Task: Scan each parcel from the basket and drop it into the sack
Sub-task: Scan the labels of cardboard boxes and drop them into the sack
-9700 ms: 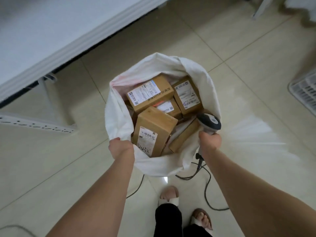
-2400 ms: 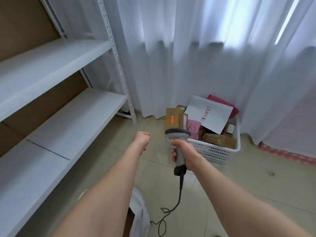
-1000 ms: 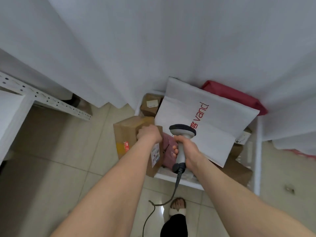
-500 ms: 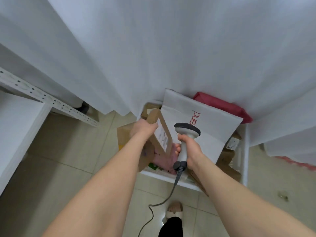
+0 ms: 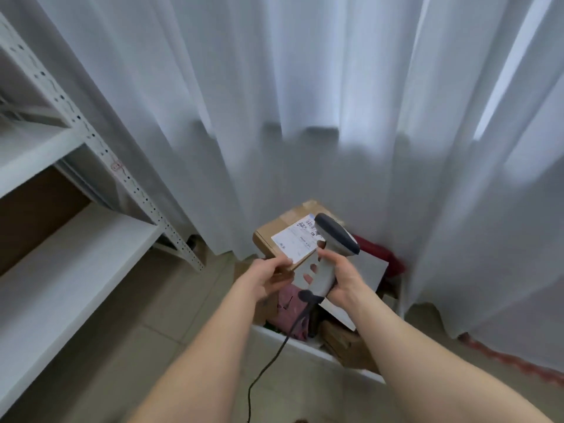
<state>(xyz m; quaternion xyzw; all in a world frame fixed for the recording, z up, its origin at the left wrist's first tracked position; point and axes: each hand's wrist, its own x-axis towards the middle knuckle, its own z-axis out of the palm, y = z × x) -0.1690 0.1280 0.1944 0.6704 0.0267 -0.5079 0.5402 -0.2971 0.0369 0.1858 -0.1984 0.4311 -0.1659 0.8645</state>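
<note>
My left hand (image 5: 265, 277) grips the near edge of a brown cardboard parcel (image 5: 282, 232) and holds it up above the basket, white label facing up. My right hand (image 5: 341, 277) grips the grey handheld scanner (image 5: 331, 254); its dark head sits over the label's right end. The scanner's black cable (image 5: 274, 346) hangs down between my forearms. Below, the white basket (image 5: 305, 346) holds a pink bag, a white mailer (image 5: 366, 273), a red bag (image 5: 378, 251) and brown boxes. The sack is out of view.
White metal shelving (image 5: 76, 239) runs along the left, its perforated post (image 5: 100, 154) reaching the floor near the basket. White curtains (image 5: 305, 102) hang behind and to the right of the basket. Beige tiled floor (image 5: 137, 346) lies between the shelving and the basket.
My left hand has lifted the brown parcel out of the basket and turned its label upward. My right hand has brought the scanner head over the label.
</note>
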